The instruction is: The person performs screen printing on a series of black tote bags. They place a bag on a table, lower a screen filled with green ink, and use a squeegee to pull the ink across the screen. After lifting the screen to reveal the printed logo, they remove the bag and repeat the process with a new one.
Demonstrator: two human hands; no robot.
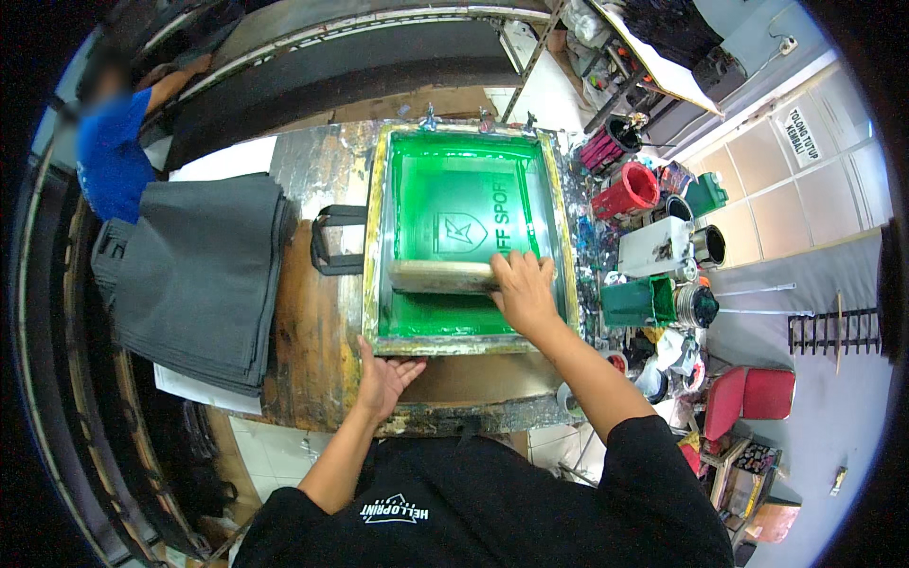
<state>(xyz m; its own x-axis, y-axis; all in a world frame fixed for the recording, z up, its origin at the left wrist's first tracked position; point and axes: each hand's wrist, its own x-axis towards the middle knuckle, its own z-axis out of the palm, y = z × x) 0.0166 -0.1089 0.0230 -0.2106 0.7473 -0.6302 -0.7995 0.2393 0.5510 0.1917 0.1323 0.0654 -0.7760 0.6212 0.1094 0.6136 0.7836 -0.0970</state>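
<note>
- At the middle of the worktable, a paint-stained wooden surface (pixel 317 379), lies a rectangular screen frame with yellowish, ink-smeared edges (pixel 372 246), its mesh (pixel 454 175) coated in bright green ink.
- On the mesh: a dark shield emblem with lettering beside it, running sideways.
- Across the lower half of the mesh: a pale, wood-coloured, bar-shaped squeegee (pixel 440 275), set crosswise inside the frame, below the emblem.
- Right hand (pixel 524 293): closed around the right end of the squeegee, fingers over its top edge.
- Left hand (pixel 383 381): open, thumb raised and fingers spread, holding nothing visible, at the frame's lower left corner; whether the fingertips touch the frame cannot be told.
- Left of the frame: a black fabric strap loop (pixel 320 241) protrudes from beneath its edge.
- Farther left: a thick stack of dark grey fabric pieces (pixel 204 275), partly over white sheeting (pixel 204 390).
- Along the right side: a red open tub (pixel 639 186), a white plastic canister (pixel 653 246) and an open green container (pixel 632 303), standing close together.
- At upper left: another person in a blue shirt (pixel 118 156), one arm extended.
</note>
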